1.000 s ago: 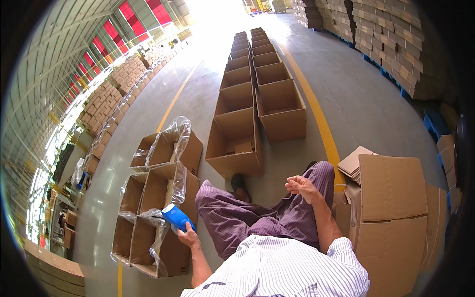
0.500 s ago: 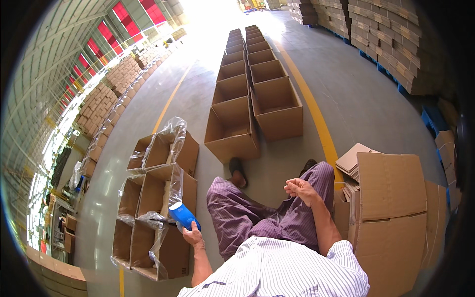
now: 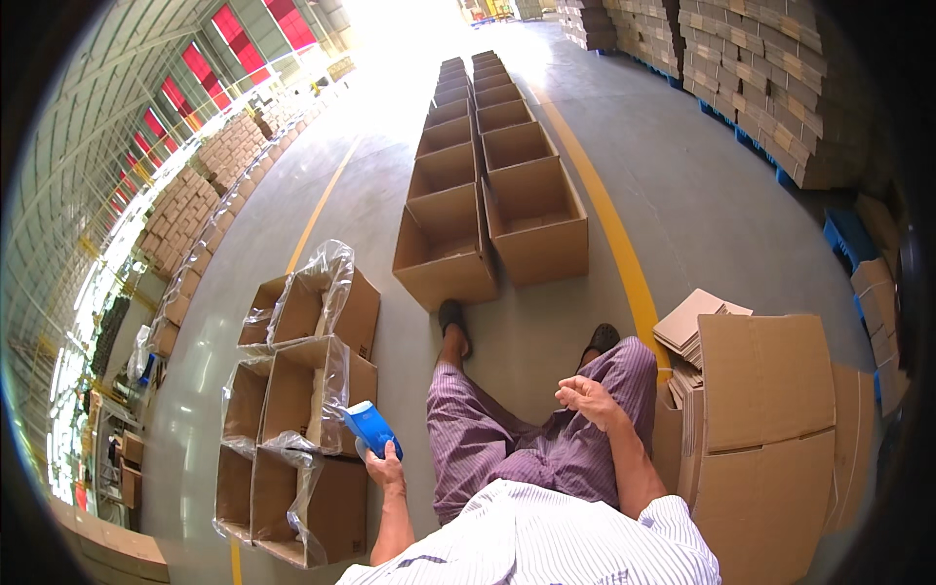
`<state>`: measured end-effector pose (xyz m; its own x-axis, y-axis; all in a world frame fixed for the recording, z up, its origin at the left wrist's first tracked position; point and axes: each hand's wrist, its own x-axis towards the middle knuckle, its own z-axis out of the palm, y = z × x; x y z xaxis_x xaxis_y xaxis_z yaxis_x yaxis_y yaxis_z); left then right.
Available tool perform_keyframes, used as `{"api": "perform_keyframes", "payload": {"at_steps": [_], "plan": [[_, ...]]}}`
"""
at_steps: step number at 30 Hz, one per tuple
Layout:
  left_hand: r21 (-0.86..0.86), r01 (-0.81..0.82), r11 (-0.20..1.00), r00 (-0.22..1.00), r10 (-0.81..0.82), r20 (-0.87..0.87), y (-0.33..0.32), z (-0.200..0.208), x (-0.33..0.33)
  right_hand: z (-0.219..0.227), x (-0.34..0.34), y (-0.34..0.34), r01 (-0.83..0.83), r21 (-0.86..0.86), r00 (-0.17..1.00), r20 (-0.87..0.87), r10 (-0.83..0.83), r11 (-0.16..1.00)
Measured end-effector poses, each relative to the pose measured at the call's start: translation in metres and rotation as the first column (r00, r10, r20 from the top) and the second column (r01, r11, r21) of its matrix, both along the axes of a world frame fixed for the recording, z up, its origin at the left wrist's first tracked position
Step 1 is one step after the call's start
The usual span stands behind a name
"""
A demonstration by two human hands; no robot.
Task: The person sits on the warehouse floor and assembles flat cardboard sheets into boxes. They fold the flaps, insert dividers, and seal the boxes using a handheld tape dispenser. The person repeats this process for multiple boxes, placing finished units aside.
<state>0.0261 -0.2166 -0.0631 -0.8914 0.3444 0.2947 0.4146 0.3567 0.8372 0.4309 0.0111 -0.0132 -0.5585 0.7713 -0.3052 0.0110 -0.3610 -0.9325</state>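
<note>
From the left grip (image 3: pixel 384 470), a blue object (image 3: pixel 370 426) juts forward.

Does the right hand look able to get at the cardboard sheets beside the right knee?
Probably yes: the right hand looks empty, and the cardboard sheets show an uncovered upper face just beyond the right knee.

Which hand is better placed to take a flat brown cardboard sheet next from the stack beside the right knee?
Probably the right hand: it appears empty and is nearer the brown cardboard stack. The left hand is farther and holds a blue handheld object with a whitish end.
</note>
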Motion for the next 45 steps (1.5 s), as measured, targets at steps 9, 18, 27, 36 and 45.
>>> {"api": "perform_keyframes", "payload": {"at_steps": [9, 18, 27, 36, 45], "plan": [[-0.067, 0.067, 0.995, 0.993, -0.06, 0.105, 0.029, 0.027, 0.021, -0.009, -0.009, 0.006, -0.063, 0.122, 0.998, 0.005, 0.063, 0.991], [-0.005, -0.008, 1.0, 0.998, 0.009, 0.061, 0.001, 0.012, 0.01, 0.01, -0.015, 0.003, -0.109, 0.136, 0.99, 0.101, 0.095, 0.985], [-0.087, -0.011, 0.996, 0.98, 0.028, 0.199, -0.009, -0.012, 0.019, 0.005, -0.009, -0.004, -0.158, 0.195, 0.971, 0.209, 0.116, 0.968], [-0.135, 0.016, 0.991, 0.986, 0.006, 0.164, -0.002, -0.011, 0.024, 0.002, -0.015, -0.013, -0.167, 0.23, 0.956, 0.276, 0.101, 0.959], [0.138, 0.132, 0.982, 0.946, -0.166, 0.277, 0.03, 0.006, 0.026, 0.017, 0.006, -0.028, 0.025, 0.387, 0.989, 0.124, -0.079, 0.922]]}}
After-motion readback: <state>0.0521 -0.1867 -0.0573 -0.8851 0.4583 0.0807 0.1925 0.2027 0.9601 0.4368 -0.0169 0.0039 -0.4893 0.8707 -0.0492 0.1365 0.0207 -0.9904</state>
